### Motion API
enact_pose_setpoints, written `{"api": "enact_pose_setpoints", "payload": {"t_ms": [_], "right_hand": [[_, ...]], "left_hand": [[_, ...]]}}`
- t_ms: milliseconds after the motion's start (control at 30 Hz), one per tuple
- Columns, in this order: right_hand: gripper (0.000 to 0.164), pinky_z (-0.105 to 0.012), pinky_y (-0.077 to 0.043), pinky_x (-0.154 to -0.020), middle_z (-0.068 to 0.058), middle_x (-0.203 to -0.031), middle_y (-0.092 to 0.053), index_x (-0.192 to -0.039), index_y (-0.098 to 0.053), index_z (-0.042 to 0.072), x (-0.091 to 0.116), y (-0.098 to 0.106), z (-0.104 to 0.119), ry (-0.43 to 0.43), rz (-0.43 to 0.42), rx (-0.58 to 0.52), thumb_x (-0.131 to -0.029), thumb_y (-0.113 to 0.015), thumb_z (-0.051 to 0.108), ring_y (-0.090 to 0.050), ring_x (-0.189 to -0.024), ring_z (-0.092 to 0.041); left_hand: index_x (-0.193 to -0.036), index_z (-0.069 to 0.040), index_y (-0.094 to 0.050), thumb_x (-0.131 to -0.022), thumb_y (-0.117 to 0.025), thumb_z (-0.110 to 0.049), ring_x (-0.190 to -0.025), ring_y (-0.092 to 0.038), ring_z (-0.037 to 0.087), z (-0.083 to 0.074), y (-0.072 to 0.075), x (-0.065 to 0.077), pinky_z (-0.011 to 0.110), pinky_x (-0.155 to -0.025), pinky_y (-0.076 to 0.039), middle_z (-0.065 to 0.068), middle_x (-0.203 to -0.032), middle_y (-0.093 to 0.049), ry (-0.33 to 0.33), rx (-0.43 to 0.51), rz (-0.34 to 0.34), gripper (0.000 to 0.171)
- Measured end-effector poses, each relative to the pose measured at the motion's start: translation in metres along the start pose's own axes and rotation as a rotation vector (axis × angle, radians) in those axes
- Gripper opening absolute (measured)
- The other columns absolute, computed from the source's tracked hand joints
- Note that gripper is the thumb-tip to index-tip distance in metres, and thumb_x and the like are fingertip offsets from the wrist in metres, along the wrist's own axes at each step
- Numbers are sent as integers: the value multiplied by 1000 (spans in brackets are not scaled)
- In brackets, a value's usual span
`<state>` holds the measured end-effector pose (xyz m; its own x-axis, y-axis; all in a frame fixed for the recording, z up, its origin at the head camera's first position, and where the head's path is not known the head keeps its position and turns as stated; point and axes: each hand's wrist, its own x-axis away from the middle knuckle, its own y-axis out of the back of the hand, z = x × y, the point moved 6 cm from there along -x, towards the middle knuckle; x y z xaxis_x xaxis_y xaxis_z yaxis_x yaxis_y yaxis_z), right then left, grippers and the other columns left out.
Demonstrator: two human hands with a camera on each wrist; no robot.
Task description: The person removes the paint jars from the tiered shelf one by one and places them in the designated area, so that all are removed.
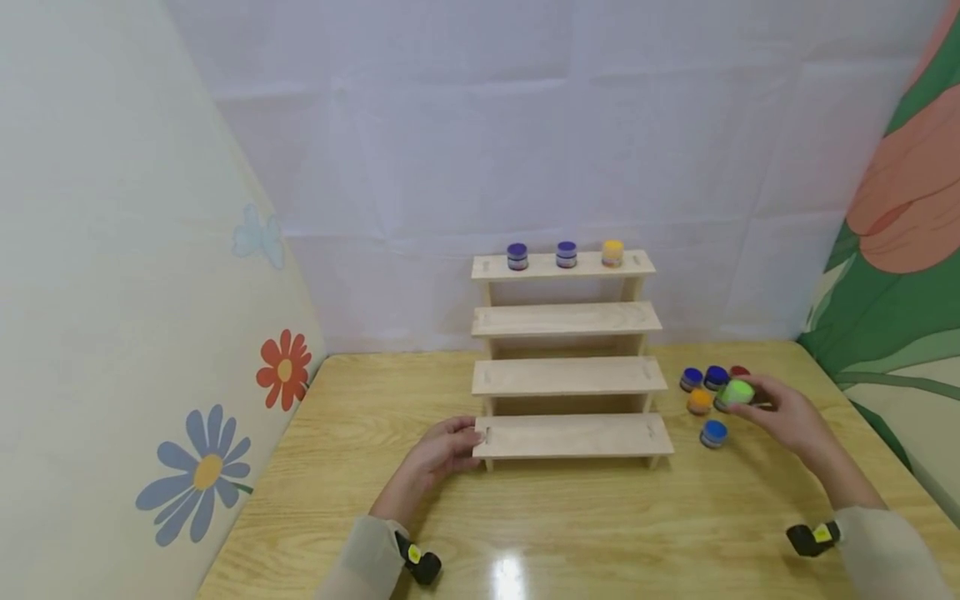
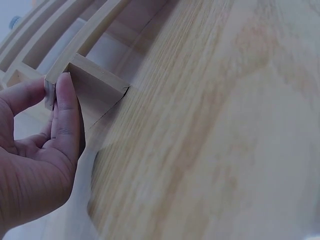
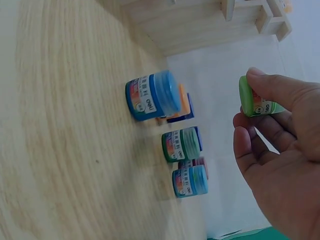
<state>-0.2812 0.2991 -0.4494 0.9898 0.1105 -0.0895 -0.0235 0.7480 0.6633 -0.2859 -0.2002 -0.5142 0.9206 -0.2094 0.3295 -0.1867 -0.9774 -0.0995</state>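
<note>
A stepped wooden rack (image 1: 570, 375) with several shelves stands on the table. My left hand (image 1: 438, 457) pinches the left end of its lowest shelf; in the left wrist view, the thumb and fingers of that hand (image 2: 42, 155) grip the board's corner (image 2: 62, 67). My right hand (image 1: 783, 421) holds a light green paint jar (image 1: 738, 392) by its sides. In the right wrist view this jar (image 3: 257, 102) is lifted above the table, between thumb and fingers. Beside it stand a blue jar (image 1: 713, 433), an orange jar (image 1: 700, 402) and several others, partly hidden in the head view.
Two dark blue jars (image 1: 517, 257) and a yellow jar (image 1: 612, 254) stand on the top shelf. A white cloth (image 1: 420, 167) hangs behind the rack. Flower-painted panels (image 1: 225, 333) border the wooden table (image 1: 570, 525) at left and right.
</note>
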Motion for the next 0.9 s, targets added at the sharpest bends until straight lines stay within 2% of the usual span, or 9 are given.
{"api": "enact_pose_setpoints", "payload": {"t_ms": [133, 233, 367, 433, 600, 700, 800, 900], "right_hand": [[58, -24, -52, -74, -27, -127, -59, -142, -48, -5, 3, -2, -8, -21, 11, 4, -101, -64, 32, -60, -108, -38], [61, -30, -52, -77, -31, -132, -56, -145, -44, -6, 3, -3, -14, -40, 21, 5, -102, -63, 34, -56, -114, -45], [66, -41, -53, -82, -32, -132, -55, -147, -43, -6, 3, -5, -23, -57, 27, 19, -101, -63, 37, -55, -115, -47], [67, -42, -52, -82, -32, -129, -57, -146, -44, -7, 4, -6, -28, -62, 27, 28, -100, -64, 37, -56, -114, -46], [63, -29, -52, -77, -28, -121, -60, -142, -47, -10, 6, -9, -40, -76, 36, 16, -100, -66, 33, -58, -107, -34], [61, -26, -52, -76, -30, -123, -60, -141, -47, -10, 7, -12, -47, -85, 50, 0, -100, -66, 31, -59, -107, -35], [60, -33, -52, -82, -32, -126, -58, -140, -48, -10, 7, -13, -52, -95, 60, 1, -100, -66, 31, -57, -111, -41], [59, -49, -51, -90, -34, -129, -55, -140, -48, -10, 7, -15, -55, -106, 74, 1, -100, -66, 31, -54, -115, -47]], "left_hand": [[-143, 11, -40, -97, -62, -5, -88, -67, 14, 1, 0, -1, 26, -72, -58, 9, -108, -65, -1, -1, 6, 54], [-143, 11, -41, -97, -62, -6, -88, -67, 14, 1, 0, 0, 26, -71, -58, 8, -107, -66, -4, -2, 4, 53], [-142, 11, -41, -97, -62, -6, -88, -67, 14, 2, 0, 0, 26, -70, -58, 8, -105, -66, -9, -1, 7, 53], [-142, 11, -41, -97, -62, -6, -88, -67, 14, 3, 1, 0, 26, -70, -58, 8, -105, -66, -7, 1, 9, 53], [-143, 10, -41, -97, -63, -6, -87, -67, 14, 4, 1, -1, 25, -70, -58, 7, -104, -67, 4, 5, 5, 53], [-142, 10, -42, -97, -63, -6, -87, -67, 14, 4, 0, -1, 25, -69, -58, 6, -103, -67, 3, 10, 1, 52], [-141, 10, -43, -96, -63, -6, -87, -67, 14, 3, 0, -1, 25, -68, -58, 6, -102, -68, -5, 11, 0, 52], [-142, 11, -42, -96, -63, -6, -87, -67, 14, 3, 1, -1, 25, -68, -58, 7, -103, -68, -10, 8, 0, 53]]}}
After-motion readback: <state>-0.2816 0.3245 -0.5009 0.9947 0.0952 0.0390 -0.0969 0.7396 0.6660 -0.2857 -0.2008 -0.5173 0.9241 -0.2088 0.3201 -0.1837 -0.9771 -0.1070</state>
